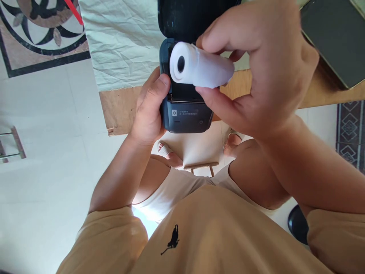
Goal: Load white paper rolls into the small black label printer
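While my left hand (149, 110) wraps around the dark printer (185, 110), its lid stands open and its bay looks bare. My right hand (256, 64) pinches the white paper roll (199, 68) just above that bay, over the counter (119, 108).

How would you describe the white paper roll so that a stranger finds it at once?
Look at the dark printer with its lid open, top centre. Just above its bay, the right hand pinches the paper roll: the only white cylinder, with a dark hollow core.
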Motion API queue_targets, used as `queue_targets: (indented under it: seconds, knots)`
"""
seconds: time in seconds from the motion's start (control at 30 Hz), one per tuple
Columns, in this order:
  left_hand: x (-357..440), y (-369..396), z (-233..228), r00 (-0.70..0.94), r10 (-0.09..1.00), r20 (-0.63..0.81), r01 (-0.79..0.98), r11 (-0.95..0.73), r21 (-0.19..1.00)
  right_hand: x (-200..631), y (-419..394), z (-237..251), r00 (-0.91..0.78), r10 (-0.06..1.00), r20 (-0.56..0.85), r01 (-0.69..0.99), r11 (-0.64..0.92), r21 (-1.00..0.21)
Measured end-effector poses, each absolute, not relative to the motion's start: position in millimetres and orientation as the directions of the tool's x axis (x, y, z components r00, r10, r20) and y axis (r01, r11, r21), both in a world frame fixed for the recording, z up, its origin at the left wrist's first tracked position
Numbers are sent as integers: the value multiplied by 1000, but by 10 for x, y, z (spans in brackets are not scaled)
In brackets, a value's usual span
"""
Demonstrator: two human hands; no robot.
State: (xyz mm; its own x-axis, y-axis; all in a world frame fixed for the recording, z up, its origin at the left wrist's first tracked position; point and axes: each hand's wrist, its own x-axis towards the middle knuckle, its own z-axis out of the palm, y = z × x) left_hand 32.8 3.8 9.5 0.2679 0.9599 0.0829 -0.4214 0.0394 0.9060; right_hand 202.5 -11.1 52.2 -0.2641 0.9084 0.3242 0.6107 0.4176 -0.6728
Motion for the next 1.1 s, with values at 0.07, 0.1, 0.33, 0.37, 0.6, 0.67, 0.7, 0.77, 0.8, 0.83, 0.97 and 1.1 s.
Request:
queue_targets:
  seconds: [0.07, 0.1, 0.33, 0.37, 0.6, 0.67, 0.7, 0.77, 0.8, 0.83, 0.97, 1.1]
  knots:
    - [328, 38, 77, 271, 960, 71, -418, 51, 907, 1972, -92, 569, -306, 854, 421, 746, 489, -452]
    - [328, 38, 69, 272, 960, 65, -416, 57, 907, 1954, -86, 585, -325, 826, 461, 789, 505, -350]
    - [340, 30, 54, 272, 959, 80, -432, 48, 900, 1924, -89, 583, -347, 835, 426, 804, 499, -323]
    - [340, 28, 59, 271, 959, 77, -426, 48, 903, 1925, -89, 577, -344, 835, 429, 797, 501, -336]
    - [321, 28, 73, 283, 956, 73, -412, 53, 909, 1940, -132, 552, -375, 728, 573, 690, 632, -352]
    - [309, 27, 79, 290, 955, 61, -409, 66, 910, 1940, -160, 548, -396, 698, 596, 661, 667, -342]
    - [300, 27, 84, 297, 953, 57, -397, 69, 915, 1939, -173, 545, -405, 688, 603, 650, 680, -339]
    - [279, 34, 90, 311, 947, 80, -375, 45, 926, 1936, -196, 533, -420, 688, 591, 647, 684, -337]
    - [267, 42, 87, 338, 934, 118, -367, 16, 930, 1934, -205, 523, -433, 694, 575, 654, 681, -330]
    - [254, 56, 76, 367, 916, 159, -362, -16, 932, 1933, -213, 512, -446, 701, 557, 665, 676, -319]
    - [203, 156, -31, 448, 857, 253, -341, -98, 935, 1934, -241, 464, -482, 725, 492, 701, 656, -280]
    - [181, 214, -95, 479, 833, 275, -310, -133, 941, 1966, -250, 461, -480, 718, 503, 673, 670, -315]
